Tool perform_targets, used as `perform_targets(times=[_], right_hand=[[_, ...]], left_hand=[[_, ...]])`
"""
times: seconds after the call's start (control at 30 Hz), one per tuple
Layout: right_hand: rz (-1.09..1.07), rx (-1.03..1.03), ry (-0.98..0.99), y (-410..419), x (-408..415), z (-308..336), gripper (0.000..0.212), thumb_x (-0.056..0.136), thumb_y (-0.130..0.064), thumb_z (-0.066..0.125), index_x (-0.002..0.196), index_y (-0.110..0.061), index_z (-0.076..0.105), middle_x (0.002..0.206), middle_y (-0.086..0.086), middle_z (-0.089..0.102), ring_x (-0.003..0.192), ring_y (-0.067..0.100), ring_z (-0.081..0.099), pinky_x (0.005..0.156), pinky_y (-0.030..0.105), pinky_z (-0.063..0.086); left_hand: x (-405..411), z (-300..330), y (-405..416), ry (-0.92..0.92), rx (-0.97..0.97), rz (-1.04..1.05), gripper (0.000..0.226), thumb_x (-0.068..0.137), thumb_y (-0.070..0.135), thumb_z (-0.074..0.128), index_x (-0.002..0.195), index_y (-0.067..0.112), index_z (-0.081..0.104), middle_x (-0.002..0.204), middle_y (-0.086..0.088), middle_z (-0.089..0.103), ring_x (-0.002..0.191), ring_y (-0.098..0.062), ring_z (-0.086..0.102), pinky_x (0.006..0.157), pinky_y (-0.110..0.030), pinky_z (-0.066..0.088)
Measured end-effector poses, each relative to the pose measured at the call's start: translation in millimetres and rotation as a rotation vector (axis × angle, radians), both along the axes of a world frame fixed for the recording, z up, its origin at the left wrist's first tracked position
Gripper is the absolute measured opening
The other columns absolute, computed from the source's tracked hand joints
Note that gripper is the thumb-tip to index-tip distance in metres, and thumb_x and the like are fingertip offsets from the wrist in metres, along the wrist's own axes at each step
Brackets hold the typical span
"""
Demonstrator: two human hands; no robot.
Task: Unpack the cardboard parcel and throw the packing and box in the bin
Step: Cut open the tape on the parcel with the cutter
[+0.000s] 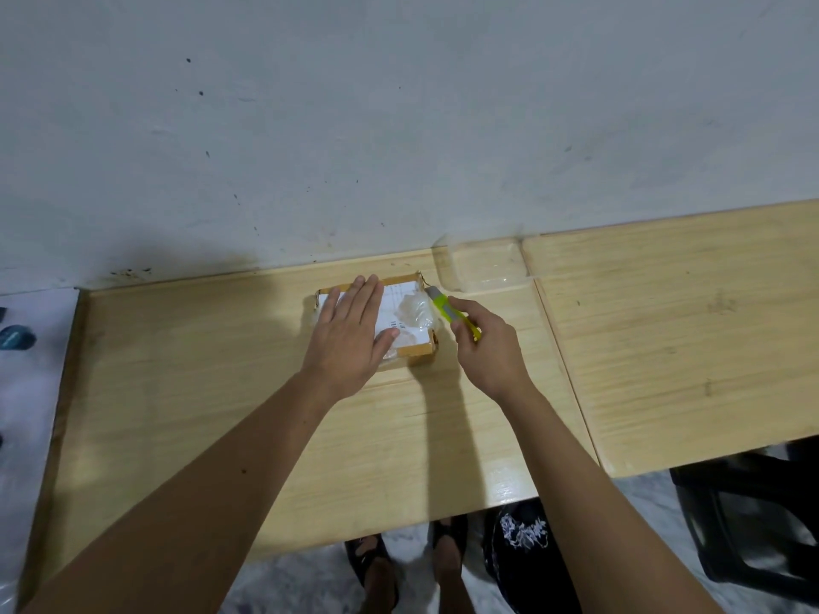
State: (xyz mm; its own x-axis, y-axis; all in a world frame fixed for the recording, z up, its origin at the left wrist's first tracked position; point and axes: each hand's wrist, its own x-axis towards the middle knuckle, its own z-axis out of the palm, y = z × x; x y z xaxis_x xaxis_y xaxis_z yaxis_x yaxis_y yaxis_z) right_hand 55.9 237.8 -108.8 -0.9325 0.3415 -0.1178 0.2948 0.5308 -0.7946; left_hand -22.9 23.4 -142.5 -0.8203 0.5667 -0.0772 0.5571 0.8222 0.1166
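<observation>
A small flat cardboard parcel (410,303) lies on the wooden table (221,392) near the wall, its top covered by a white label and shiny clear tape. My left hand (350,336) presses flat on the parcel's top with straight fingers. My right hand (487,347) grips a yellow-green utility knife (447,310). The knife's tip is at the parcel's far right corner.
A clear plastic container (483,265) stands against the wall just beyond the parcel. A second wooden table (687,325) adjoins on the right. A black bag (527,556) and a dark stool (749,525) sit on the floor below, beside my sandalled feet.
</observation>
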Motion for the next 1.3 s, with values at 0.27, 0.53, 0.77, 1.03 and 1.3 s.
perform_targets(times=[0.27,0.53,0.77,1.03,1.3], right_hand=[[0.021,0.043,-0.011,-7.7,4.8,4.9,0.034,0.103,-0.014,0.055,0.135,-0.021,0.064,0.084,-0.019,0.062,0.07,0.005,0.059,0.062,0.009,0.04],[0.079,0.077,-0.117,0.6,18.1,19.6,0.038,0.101,-0.011,0.054,0.135,-0.024,0.065,0.096,-0.005,0.069,0.08,0.015,0.059,0.073,0.023,0.043],[0.107,0.117,-0.179,-5.1,39.5,23.1,0.039,0.099,-0.011,0.054,0.133,-0.028,0.064,0.086,-0.004,0.07,0.074,0.019,0.061,0.069,0.028,0.046],[0.047,0.013,-0.145,-9.9,56.1,20.3,0.04,0.101,-0.01,0.054,0.138,-0.024,0.063,0.106,-0.001,0.075,0.096,0.018,0.067,0.076,0.017,0.043],[-0.082,-0.07,-0.073,-9.9,71.9,17.9,0.036,0.103,-0.016,0.054,0.134,-0.03,0.064,0.081,-0.013,0.065,0.076,0.006,0.06,0.059,0.018,0.048]], left_hand=[[0.7,-0.7,0.9,-0.033,-0.022,0.015,0.075,0.109,0.055,0.019,0.167,0.01,0.007,0.176,-0.004,0.005,0.163,-0.019,0.002,0.131,-0.044,0.001],[2.8,-0.9,1.0,-0.018,-0.024,0.025,0.074,0.11,0.053,0.023,0.167,0.008,0.009,0.176,-0.005,0.007,0.163,-0.02,0.003,0.131,-0.044,0.0],[5.6,-0.3,2.3,-0.03,-0.056,0.035,0.074,0.109,0.054,0.017,0.167,0.01,0.004,0.176,-0.003,0.001,0.162,-0.019,-0.003,0.131,-0.043,-0.002],[3.3,0.3,3.2,-0.039,-0.026,0.032,0.075,0.109,0.054,0.02,0.167,0.009,0.007,0.176,-0.004,0.006,0.163,-0.019,0.001,0.131,-0.044,0.001],[0.8,6.7,2.6,-0.048,0.012,0.039,0.077,0.107,0.059,0.023,0.166,0.01,0.014,0.175,-0.004,0.014,0.162,-0.019,0.009,0.13,-0.041,0.007]])
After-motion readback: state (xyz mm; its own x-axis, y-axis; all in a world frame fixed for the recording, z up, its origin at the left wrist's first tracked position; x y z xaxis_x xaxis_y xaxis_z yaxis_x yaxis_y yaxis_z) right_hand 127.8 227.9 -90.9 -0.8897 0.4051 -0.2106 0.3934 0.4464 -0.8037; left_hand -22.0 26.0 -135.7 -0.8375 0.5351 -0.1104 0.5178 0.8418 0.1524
